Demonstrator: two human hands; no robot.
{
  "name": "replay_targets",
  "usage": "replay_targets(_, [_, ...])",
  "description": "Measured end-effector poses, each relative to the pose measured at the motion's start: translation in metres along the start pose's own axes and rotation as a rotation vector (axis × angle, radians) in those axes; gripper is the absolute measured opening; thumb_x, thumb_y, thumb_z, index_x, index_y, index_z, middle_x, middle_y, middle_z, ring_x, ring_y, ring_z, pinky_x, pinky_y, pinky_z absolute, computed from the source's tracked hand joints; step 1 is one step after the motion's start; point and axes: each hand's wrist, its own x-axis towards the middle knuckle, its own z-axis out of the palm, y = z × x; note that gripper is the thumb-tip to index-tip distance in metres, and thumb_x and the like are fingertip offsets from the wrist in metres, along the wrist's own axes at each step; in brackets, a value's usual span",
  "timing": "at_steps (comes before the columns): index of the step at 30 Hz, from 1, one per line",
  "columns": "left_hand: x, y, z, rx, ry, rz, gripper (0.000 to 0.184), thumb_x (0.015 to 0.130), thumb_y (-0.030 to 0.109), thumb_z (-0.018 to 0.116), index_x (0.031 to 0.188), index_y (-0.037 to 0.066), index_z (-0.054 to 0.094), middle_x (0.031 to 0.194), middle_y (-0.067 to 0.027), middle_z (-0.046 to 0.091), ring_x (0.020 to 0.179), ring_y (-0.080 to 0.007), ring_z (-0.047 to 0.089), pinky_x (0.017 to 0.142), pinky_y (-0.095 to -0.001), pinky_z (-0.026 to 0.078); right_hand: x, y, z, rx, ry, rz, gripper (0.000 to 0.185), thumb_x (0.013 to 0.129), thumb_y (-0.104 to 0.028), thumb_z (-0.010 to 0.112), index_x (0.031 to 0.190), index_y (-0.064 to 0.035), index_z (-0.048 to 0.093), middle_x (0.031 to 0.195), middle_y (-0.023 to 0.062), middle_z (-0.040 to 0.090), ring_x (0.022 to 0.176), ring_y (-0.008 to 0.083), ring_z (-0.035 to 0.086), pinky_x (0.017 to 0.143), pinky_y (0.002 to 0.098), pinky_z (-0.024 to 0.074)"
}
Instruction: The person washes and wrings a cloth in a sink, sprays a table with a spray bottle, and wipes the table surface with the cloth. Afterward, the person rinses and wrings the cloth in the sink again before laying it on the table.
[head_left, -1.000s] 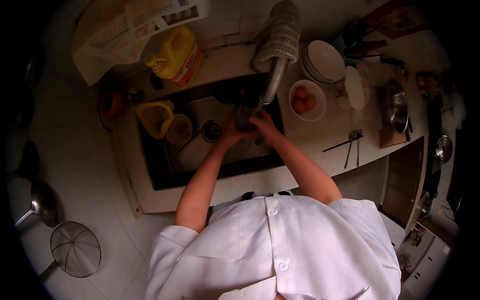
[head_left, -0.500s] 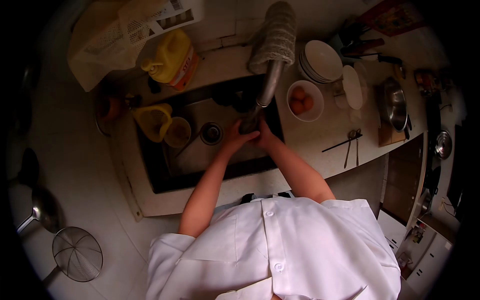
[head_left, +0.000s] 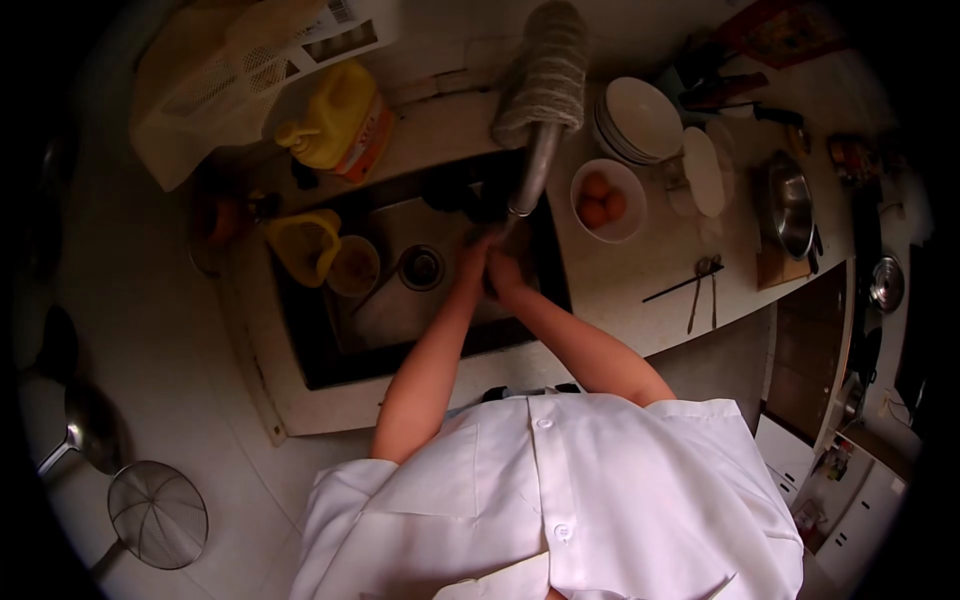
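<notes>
Both my hands are over the sink (head_left: 390,335), under the end of the metal faucet (head_left: 538,175). My left hand (head_left: 480,248) reaches up toward the spout, its fingers blurred and dim. Close beside it, my right hand (head_left: 506,272) points the same way, its fingers partly behind the left. Whether either hand is open or closed, or holds anything, I cannot tell. Left of my hands are the drain (head_left: 421,268), a small round bowl (head_left: 354,267) and a yellow plastic scoop-like container (head_left: 303,246).
A white bowl of brownish eggs (head_left: 609,202) stands right of the sink, near stacked white plates (head_left: 644,118). Spoons (head_left: 705,292), a chopstick-like stick and a metal pot (head_left: 790,208) lie farther right. Behind the sink is a yellow jug (head_left: 340,118). A wire strainer (head_left: 158,515) hangs at left.
My hands have drawn closer together under the spout. The left hand has turned to point upward, and the right hand has shifted slightly left and down.
</notes>
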Motion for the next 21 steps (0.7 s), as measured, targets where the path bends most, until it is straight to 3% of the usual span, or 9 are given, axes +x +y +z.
replay_targets(2, [0.003, 0.002, -0.001, -0.026, 0.045, -0.042, 0.031, 0.078, 0.030, 0.061, 0.100, 0.009, 0.056, 0.101, -0.0051, 0.055, 0.087, -0.0175, 0.052, 0.072, -0.0319, 0.044, 0.032, 0.020, -0.010, -1.166, 0.136, -0.732, 0.038, 0.087, -0.030, 0.041, 0.104, 0.0025, 0.052, 0.076, 0.0180, 0.061, 0.072, 0.0318, 0.061, 0.063, 0.0423, 0.0482])
replay_targets(3, [0.004, 0.006, 0.000, -0.025, 0.041, -0.043, 0.031, 0.078, 0.030, 0.061, 0.100, 0.009, 0.056, 0.101, -0.0051, 0.055, 0.087, -0.0175, 0.052, 0.072, -0.0319, 0.044, 0.028, 0.018, -0.010, -1.165, 0.140, -0.731, 0.038, 0.087, -0.030, 0.041, 0.104, 0.0025, 0.052, 0.076, 0.0180, 0.061, 0.072, 0.0318, 0.061, 0.063, 0.0423, 0.0482])
replay_targets(6, [0.006, 0.016, 0.006, -0.041, 0.148, -0.218, 0.029, 0.080, 0.031, 0.059, 0.100, 0.010, 0.057, 0.095, -0.0033, 0.055, 0.086, -0.0170, 0.052, 0.072, -0.0317, 0.044, 0.021, 0.006, -0.014, -0.751, 0.165, -0.513, 0.037, 0.084, -0.027, 0.043, 0.104, 0.0029, 0.053, 0.079, 0.0204, 0.061, 0.077, 0.0368, 0.059, 0.065, 0.0441, 0.0477])
replay_targets(9, [0.003, 0.021, 0.007, -0.077, 0.154, -0.213, 0.043, 0.076, 0.039, 0.064, 0.103, 0.007, 0.058, 0.093, -0.0043, 0.059, 0.076, -0.0168, 0.054, 0.065, -0.0315, 0.043, 0.008, -0.033, -0.038, -0.981, -0.012, -0.714, 0.037, 0.084, -0.025, 0.044, 0.111, 0.0005, 0.051, 0.088, 0.0229, 0.059, 0.086, 0.0374, 0.057, 0.073, 0.0424, 0.0460])
replay_targets(10, [0.000, 0.027, 0.008, -0.113, 0.115, -0.214, 0.041, 0.077, 0.039, 0.064, 0.102, 0.007, 0.058, 0.093, -0.0042, 0.059, 0.078, -0.0166, 0.055, 0.065, -0.0316, 0.043, -0.002, -0.052, -0.043, -1.018, 0.081, -0.684, 0.039, 0.084, -0.023, 0.044, 0.116, -0.0005, 0.047, 0.091, 0.0239, 0.058, 0.088, 0.0366, 0.057, 0.075, 0.0410, 0.0456])
replay_targets(12, [-0.002, 0.032, 0.009, -0.151, 0.073, -0.211, 0.039, 0.077, 0.038, 0.063, 0.101, 0.007, 0.059, 0.093, -0.0041, 0.059, 0.080, -0.0163, 0.056, 0.066, -0.0316, 0.044, 0.031, -0.071, -0.052, -0.632, 0.348, -1.019, 0.043, 0.084, -0.020, 0.047, 0.121, -0.0010, 0.041, 0.095, 0.0208, 0.058, 0.091, 0.0304, 0.057, 0.076, 0.0365, 0.0458])
replay_targets(14, [0.001, 0.021, 0.001, -0.202, -0.067, -0.275, 0.033, 0.079, 0.035, 0.062, 0.100, 0.009, 0.058, 0.088, -0.0046, 0.061, 0.076, -0.0164, 0.059, 0.061, -0.0299, 0.046, 0.010, -0.115, -0.050, -0.075, -0.005, -0.715, 0.047, 0.085, -0.020, 0.048, 0.126, -0.0038, 0.033, 0.108, 0.0155, 0.054, 0.094, 0.0289, 0.056, 0.078, 0.0371, 0.0461])
replay_targets(17, [0.008, 0.004, -0.008, -0.286, -0.159, -0.290, 0.028, 0.078, 0.029, 0.063, 0.098, 0.010, 0.058, 0.081, -0.0051, 0.061, 0.066, -0.0169, 0.060, 0.055, -0.0287, 0.048, 0.027, -0.141, -0.050, 0.343, -0.043, -0.531, 0.051, 0.086, -0.027, 0.049, 0.129, -0.0066, 0.031, 0.122, 0.0122, 0.044, 0.097, 0.0311, 0.054, 0.081, 0.0405, 0.0461])
replay_targets(21, [0.007, 0.011, -0.003, -0.245, -0.246, -0.223, 0.025, 0.083, 0.026, 0.056, 0.099, 0.007, 0.060, 0.091, -0.0047, 0.062, 0.082, -0.0168, 0.060, 0.070, -0.0308, 0.049, 0.072, -0.148, -0.060, 0.341, -0.179, -0.395, 0.054, 0.087, -0.034, 0.047, 0.130, -0.0083, 0.028, 0.129, 0.0126, 0.036, 0.099, 0.0337, 0.052, 0.083, 0.0432, 0.0460])
